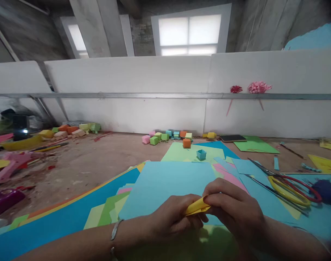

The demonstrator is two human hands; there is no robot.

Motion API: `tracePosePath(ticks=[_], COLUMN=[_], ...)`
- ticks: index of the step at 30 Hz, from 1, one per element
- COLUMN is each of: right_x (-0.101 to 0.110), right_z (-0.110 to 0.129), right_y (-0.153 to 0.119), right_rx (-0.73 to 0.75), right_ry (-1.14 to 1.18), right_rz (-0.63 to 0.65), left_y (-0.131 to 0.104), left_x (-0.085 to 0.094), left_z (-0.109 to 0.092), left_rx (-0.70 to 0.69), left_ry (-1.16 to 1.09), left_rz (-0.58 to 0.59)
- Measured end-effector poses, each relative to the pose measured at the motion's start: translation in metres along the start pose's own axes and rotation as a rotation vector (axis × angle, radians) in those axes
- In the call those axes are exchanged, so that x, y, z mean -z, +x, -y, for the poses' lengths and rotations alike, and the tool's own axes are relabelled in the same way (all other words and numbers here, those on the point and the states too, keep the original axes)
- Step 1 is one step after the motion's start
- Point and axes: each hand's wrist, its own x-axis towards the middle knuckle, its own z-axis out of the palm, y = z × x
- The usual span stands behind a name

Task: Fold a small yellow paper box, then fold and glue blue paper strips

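A small folded piece of yellow paper (pixel 196 206) is held between my two hands, low in the middle of the view. My left hand (pixel 179 214) wraps its fingers round the left end of it. At the right end my right hand (pixel 233 206) pinches it with thumb and fingers. Both hands are over a light blue sheet (pixel 165 181), which lies on a stack of coloured papers. Beyond them a small open blue paper box (pixel 201 154) rests on a pale green sheet (pixel 176 153).
Scissors (pixel 289 190) with yellow and red handles lie at the right. Small paper boxes (pixel 164 136) stand by the white wall, with more at the back left. A pink glue gun (pixel 13 163) and a purple tool (pixel 6 201) lie at the far left.
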Motion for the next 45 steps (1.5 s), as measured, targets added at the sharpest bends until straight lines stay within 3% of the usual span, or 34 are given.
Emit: tracePosePath(ticks=[7,18,30,38,41,45], right_x=[0.004,0.004,-0.005,0.000,0.000,-0.004], right_z=[-0.001,0.010,0.011,0.015,0.016,0.018], right_y=[0.006,0.010,-0.004,0.002,0.003,0.000], right_rx=[-0.028,-0.091,-0.271,-0.174,-0.153,-0.172], right_ry=[0.017,0.011,0.123,0.111,0.103,0.059], right_rz=[-0.065,-0.124,-0.171,-0.124,-0.107,-0.036], left_y=[-0.001,-0.005,-0.005,-0.009,-0.009,-0.006], left_x=[-0.003,-0.013,-0.015,-0.017,-0.017,-0.020], left_z=[0.007,0.001,-0.005,-0.002,-0.006,-0.010], left_rx=[0.010,0.096,0.143,0.135,0.038,-0.117], left_ry=[0.006,0.047,0.079,0.139,0.304,0.473], left_rz=[-0.012,-0.074,-0.060,-0.060,-0.130,-0.377])
